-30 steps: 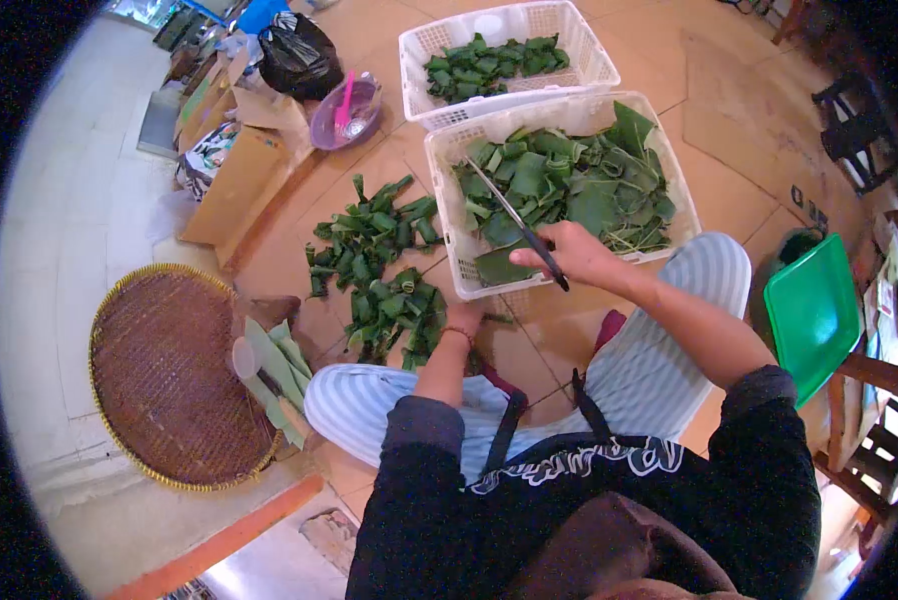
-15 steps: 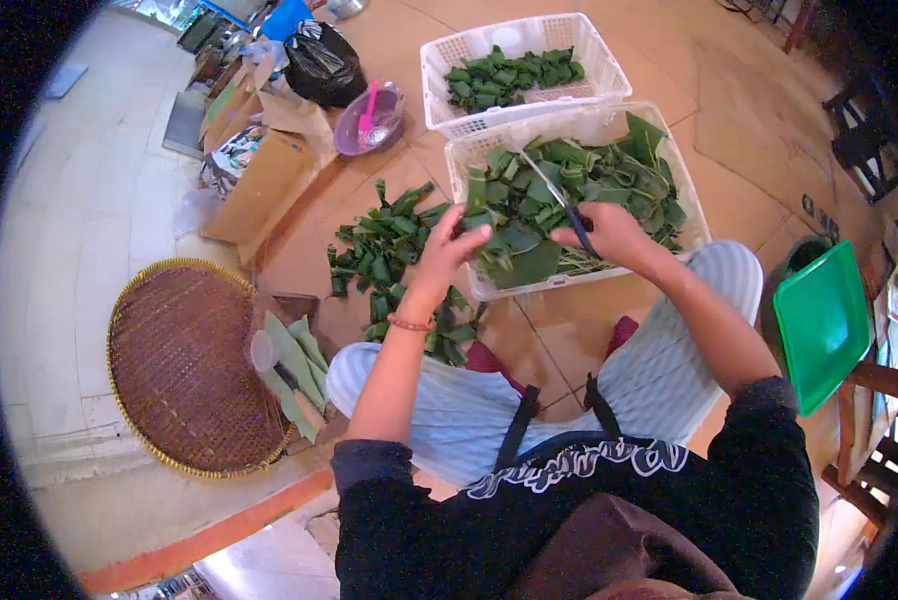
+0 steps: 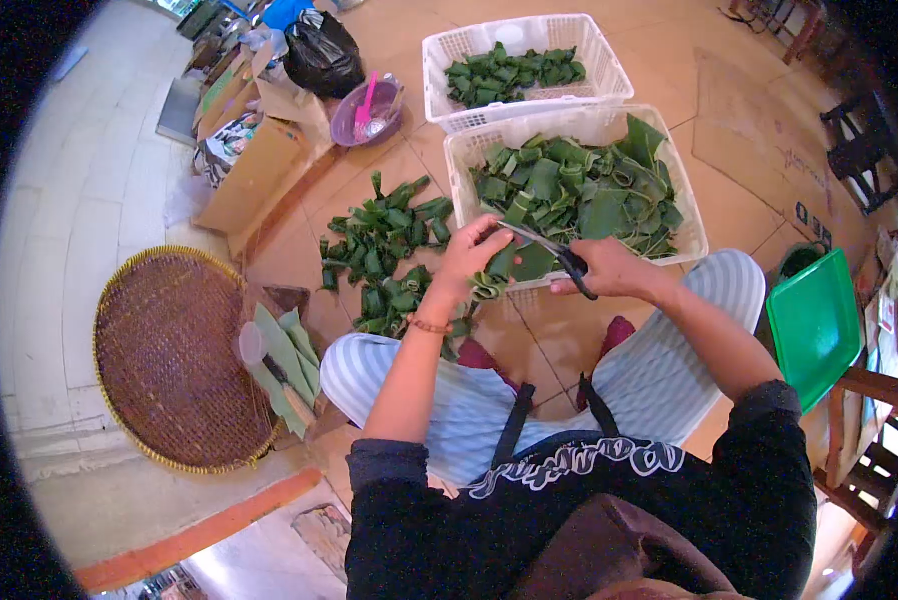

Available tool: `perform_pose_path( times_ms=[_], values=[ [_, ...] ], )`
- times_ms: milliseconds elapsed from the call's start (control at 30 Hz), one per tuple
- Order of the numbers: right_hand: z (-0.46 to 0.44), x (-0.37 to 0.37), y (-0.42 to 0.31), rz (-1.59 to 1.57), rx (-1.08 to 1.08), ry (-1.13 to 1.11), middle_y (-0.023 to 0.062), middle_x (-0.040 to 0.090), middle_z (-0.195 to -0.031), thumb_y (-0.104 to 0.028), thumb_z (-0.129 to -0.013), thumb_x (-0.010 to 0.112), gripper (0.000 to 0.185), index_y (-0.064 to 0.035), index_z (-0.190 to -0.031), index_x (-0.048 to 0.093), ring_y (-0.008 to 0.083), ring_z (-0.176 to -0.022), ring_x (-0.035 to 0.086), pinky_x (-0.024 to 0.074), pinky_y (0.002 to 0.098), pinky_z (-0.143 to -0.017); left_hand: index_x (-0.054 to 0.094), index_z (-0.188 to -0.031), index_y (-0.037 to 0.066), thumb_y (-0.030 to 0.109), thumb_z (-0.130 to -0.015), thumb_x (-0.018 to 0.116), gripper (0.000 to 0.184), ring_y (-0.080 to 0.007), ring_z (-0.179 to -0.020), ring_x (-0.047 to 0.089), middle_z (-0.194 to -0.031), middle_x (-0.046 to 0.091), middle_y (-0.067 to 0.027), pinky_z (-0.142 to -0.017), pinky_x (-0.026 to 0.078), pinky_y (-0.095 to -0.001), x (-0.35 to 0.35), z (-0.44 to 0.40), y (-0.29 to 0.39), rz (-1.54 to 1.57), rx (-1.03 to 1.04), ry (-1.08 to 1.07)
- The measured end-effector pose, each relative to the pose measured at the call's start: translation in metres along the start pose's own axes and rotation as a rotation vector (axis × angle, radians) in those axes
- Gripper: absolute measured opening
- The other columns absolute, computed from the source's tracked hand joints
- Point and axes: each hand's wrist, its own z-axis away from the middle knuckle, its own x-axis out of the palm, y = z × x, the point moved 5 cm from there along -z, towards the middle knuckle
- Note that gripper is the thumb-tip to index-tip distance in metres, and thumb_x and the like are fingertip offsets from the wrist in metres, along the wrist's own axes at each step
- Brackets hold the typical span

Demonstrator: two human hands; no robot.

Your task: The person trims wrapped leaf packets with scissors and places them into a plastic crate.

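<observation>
My left hand (image 3: 469, 257) is closed around a rolled leaf bundle (image 3: 493, 274), held at the near left corner of the front crate. In my right hand (image 3: 609, 267) is a pair of scissors (image 3: 566, 258) with dark handles, its blades pointing left and reaching the top of the bundle. Whether the blades are apart is hard to see. Behind the hands, the front white crate (image 3: 697, 215) holds many cut green leaf pieces (image 3: 579, 185). A pile of rolled leaf bundles (image 3: 379, 235) lies on the floor to the left of my left hand.
A second white crate (image 3: 609, 85) with leaf bundles stands behind. At left are a round woven tray (image 3: 174, 360), flat leaves with a knife (image 3: 289, 375), a cardboard box (image 3: 259, 185), a purple basin (image 3: 344, 125) and a black bag (image 3: 321, 55). A green tray (image 3: 817, 325) leans at right.
Both hands have drawn nearer to my body. The scissors have swung from pointing up over the crate to pointing left, with the blades now at the leaf bundle.
</observation>
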Motion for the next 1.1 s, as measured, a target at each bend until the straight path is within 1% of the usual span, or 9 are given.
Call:
perform_pose_path(
  times_ms=[100,200,300,600,700,767,867,1000,1100],
  values=[
    [-0.001,0.0,-0.002,0.029,0.001,0.012,0.0165,0.053,-0.059,-0.06,-0.065,0.064,0.061,-0.0001,-0.067,0.051,0.033,-0.058,0.055,0.0431,0.0402,-0.056,0.056,-0.093,-0.001,0.011,-0.086,0.053,0.015,-0.0139,-0.068,0.059,-0.084,0.061,-0.0057,-0.057,0.052,-0.0271,0.008,-0.001,0.006,-0.293,0.253,-0.019],
    [0.0,-0.001,-0.004,0.063,0.023,0.051,0.0169,0.054,-0.058,-0.057,-0.065,0.065,0.059,-0.0001,-0.067,0.053,0.0339,-0.057,0.055,0.0428,0.0406,-0.056,0.057,-0.09,-0.001,0.012,-0.084,0.055,0.014,-0.0135,-0.067,0.058,-0.082,0.061,-0.0061,-0.059,0.051,-0.0263,0.015,0.007,0.013,-0.319,0.133,0.068],
    [0.001,-0.001,0.003,0.051,0.04,0.117,0.017,0.054,-0.058,-0.053,-0.065,0.068,0.053,-0.0008,-0.067,0.055,0.0341,-0.056,0.055,0.0424,0.0409,-0.055,0.057,-0.09,0.0,0.015,-0.083,0.057,0.017,-0.0145,-0.065,0.059,-0.081,0.061,-0.0068,-0.056,0.051,-0.0276,0.014,0.001,-0.005,0.029,0.035,0.028],
    [0.014,0.012,0.032,0.083,0.119,0.117,0.0157,0.049,-0.051,-0.043,-0.067,0.07,0.046,-0.0005,-0.064,0.055,0.0325,-0.049,0.051,0.0403,0.0404,-0.05,0.055,-0.095,0.003,0.019,-0.082,0.059,0.02,-0.016,-0.066,0.061,-0.081,0.061,-0.0059,-0.055,0.05,-0.0287,0.01,0.0,-0.026,0.21,-0.267,-0.04],
    [0.015,0.016,0.039,0.088,0.116,0.095,0.0145,0.048,-0.049,-0.044,-0.067,0.07,0.046,-0.0006,-0.063,0.054,0.0309,-0.047,0.05,0.0403,0.0389,-0.048,0.054,-0.098,0.006,0.017,-0.081,0.059,0.021,-0.0134,-0.071,0.059,-0.084,0.06,-0.0039,-0.059,0.049,-0.0272,0.0,-0.011,-0.028,0.113,-0.132,-0.012],
    [0.013,0.02,0.046,0.096,0.121,0.082,0.012,0.047,-0.047,-0.045,-0.068,0.069,0.047,-0.0012,-0.062,0.053,0.0286,-0.045,0.051,0.0405,0.0376,-0.047,0.053,-0.1,0.007,0.016,-0.081,0.059,0.021,-0.0119,-0.076,0.057,-0.087,0.058,-0.0031,-0.062,0.048,-0.0269,0.001,-0.005,-0.023,0.197,-0.177,0.065],
    [0.014,0.009,0.035,-0.058,0.353,-0.089,0.0074,0.047,-0.047,-0.051,-0.07,0.066,0.051,-0.0027,-0.06,0.052,0.0244,-0.047,0.053,0.0412,0.0372,-0.048,0.052,-0.101,0.007,0.013,-0.08,0.059,0.023,-0.0108,-0.08,0.056,-0.091,0.057,-0.0026,-0.064,0.047,-0.0264,-0.005,-0.006,-0.016,0.234,-0.15,0.121],
    [0.011,0.031,0.049,0.0,0.384,-0.277,0.0049,0.048,-0.053,-0.06,-0.071,0.058,0.057,-0.0038,-0.064,0.052,0.0177,-0.053,0.054,0.0419,0.0334,-0.05,0.051,-0.099,0.007,0.012,-0.076,0.064,0.027,-0.0134,-0.082,0.055,-0.094,0.055,-0.0022,-0.068,0.045,-0.0281,-0.016,-0.004,-0.001,0.145,0.012,0.261],
    [0.011,0.033,0.03,-0.119,0.3,-0.386,0.0053,0.051,-0.058,-0.064,-0.071,0.055,0.061,-0.0032,-0.07,0.054,0.0154,-0.058,0.053,0.0424,0.0306,-0.053,0.05,-0.097,0.006,0.013,-0.073,0.067,0.03,-0.0177,-0.082,0.055,-0.093,0.056,-0.005,-0.071,0.043,-0.0304,-0.027,-0.001,0.011,-0.312,0.308,0.513]
  ],
)
